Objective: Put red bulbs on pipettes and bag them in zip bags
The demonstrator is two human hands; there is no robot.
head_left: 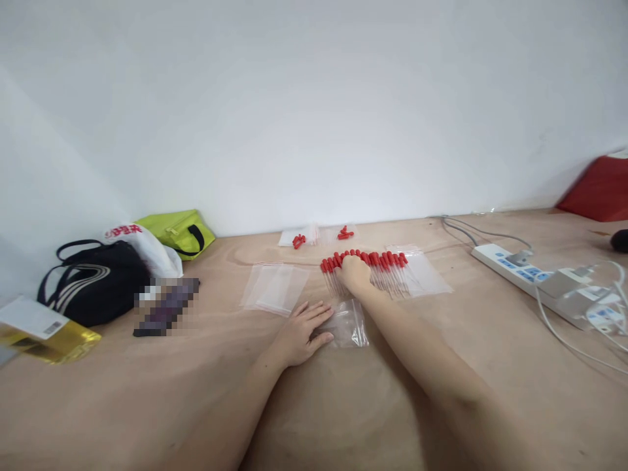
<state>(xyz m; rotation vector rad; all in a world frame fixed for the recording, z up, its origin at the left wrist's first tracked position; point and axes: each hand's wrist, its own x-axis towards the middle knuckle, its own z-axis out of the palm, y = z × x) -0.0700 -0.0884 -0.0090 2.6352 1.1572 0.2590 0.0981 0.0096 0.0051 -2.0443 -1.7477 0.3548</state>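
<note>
On the tan tabletop (314,412), I am logging from afar: one row of red-capped sticks (377,260), lying beyond the left hand (303,332) and extending to both sides of the right hand (355,273); that right hand, resting curled over the row (whether it is gripping any, I cannot tell); the left, loosely spread, touching one clear bag (349,328).

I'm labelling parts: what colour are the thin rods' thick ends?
The thick ends are red, seen in the head view.

Tan tabletop (122,399), red-topped rods (375,259), clear bags (275,288), power strip (532,286), black bag (98,284)
</note>
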